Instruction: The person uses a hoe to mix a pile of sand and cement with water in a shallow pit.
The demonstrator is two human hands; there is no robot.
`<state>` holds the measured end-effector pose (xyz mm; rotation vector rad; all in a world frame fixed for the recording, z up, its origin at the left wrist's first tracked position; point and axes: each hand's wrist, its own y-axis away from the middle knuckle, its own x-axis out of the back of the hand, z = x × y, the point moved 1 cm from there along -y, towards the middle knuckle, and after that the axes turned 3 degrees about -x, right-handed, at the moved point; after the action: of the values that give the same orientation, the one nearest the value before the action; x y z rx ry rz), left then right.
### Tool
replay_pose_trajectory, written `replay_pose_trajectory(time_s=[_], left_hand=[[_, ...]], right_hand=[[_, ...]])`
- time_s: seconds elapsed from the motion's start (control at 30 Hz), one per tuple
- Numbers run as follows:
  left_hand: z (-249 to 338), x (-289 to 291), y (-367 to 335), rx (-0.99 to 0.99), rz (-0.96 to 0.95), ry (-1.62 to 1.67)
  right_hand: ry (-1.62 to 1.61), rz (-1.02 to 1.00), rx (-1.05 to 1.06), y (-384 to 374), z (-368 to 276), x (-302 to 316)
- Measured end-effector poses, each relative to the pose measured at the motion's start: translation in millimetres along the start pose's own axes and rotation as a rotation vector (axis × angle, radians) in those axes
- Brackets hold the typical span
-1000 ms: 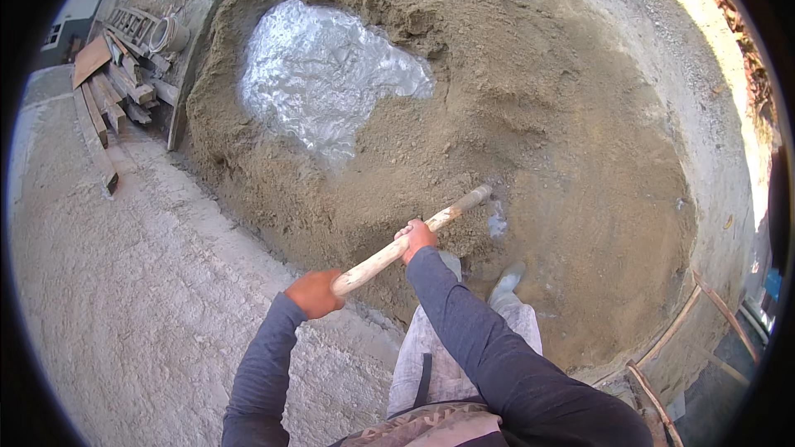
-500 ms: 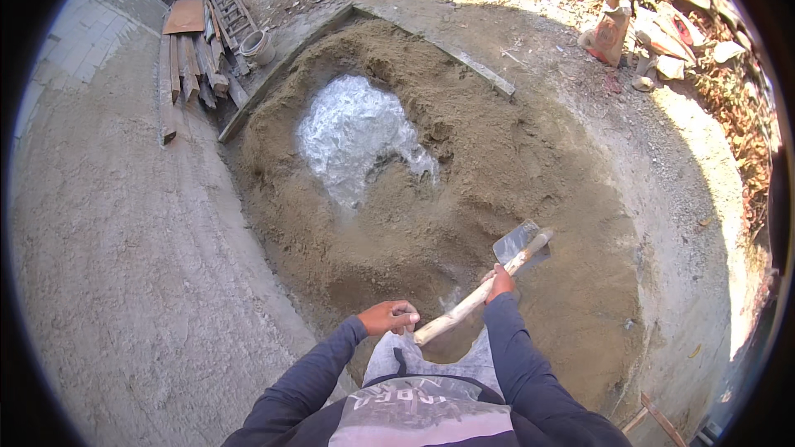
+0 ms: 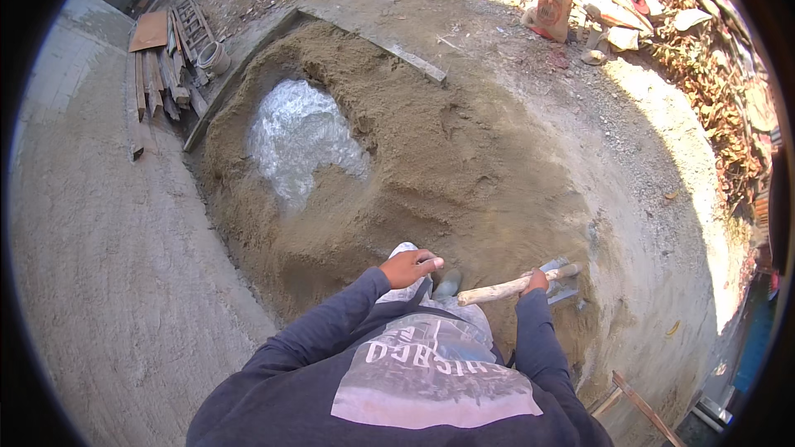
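Note:
My right hand (image 3: 537, 280) is closed around the pale wooden handle of a hoe (image 3: 494, 292), gripping it near the wide grey metal blade. The blade is at the right, just over the edge of the sand. The handle's free end points left, toward my legs. My left hand (image 3: 410, 267) hovers by my left leg, apart from the handle, fingers loosely bent with nothing seen in them. Ahead of me spreads a heap of brown sand (image 3: 447, 174). A bright whitish-grey patch (image 3: 302, 136) fills a hollow in it; I cannot tell what it is.
Boards (image 3: 153, 79) and a pale bucket (image 3: 214, 58) lie at the far left. A low concrete edging (image 3: 414, 64) borders the heap's far side. Far right are a torn paper sack (image 3: 553, 7) and dry leaves. A wooden frame piece (image 3: 642, 406) is at lower right.
My view and body have turned to the right. My right hand has carried the hoe rightward and nearer to me, its handle now lying flatter. The left hand stays off the handle.

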<state>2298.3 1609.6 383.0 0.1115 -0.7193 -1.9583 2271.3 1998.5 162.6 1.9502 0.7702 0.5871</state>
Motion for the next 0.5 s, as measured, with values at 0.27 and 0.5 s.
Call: replay_pose_trajectory(time_s=[0.27,0.5], left_hand=[[104.0,-43.8,-104.0,-0.019,-0.466,-0.745],[53.3,-19.4,-175.9,-0.011,-0.565,-0.511]], right_hand=[[-0.449,-0.015,-0.041,19.7,-2.0,-64.0],[-0.325,-0.224,-0.05,-15.0,-53.3,-148.3]])
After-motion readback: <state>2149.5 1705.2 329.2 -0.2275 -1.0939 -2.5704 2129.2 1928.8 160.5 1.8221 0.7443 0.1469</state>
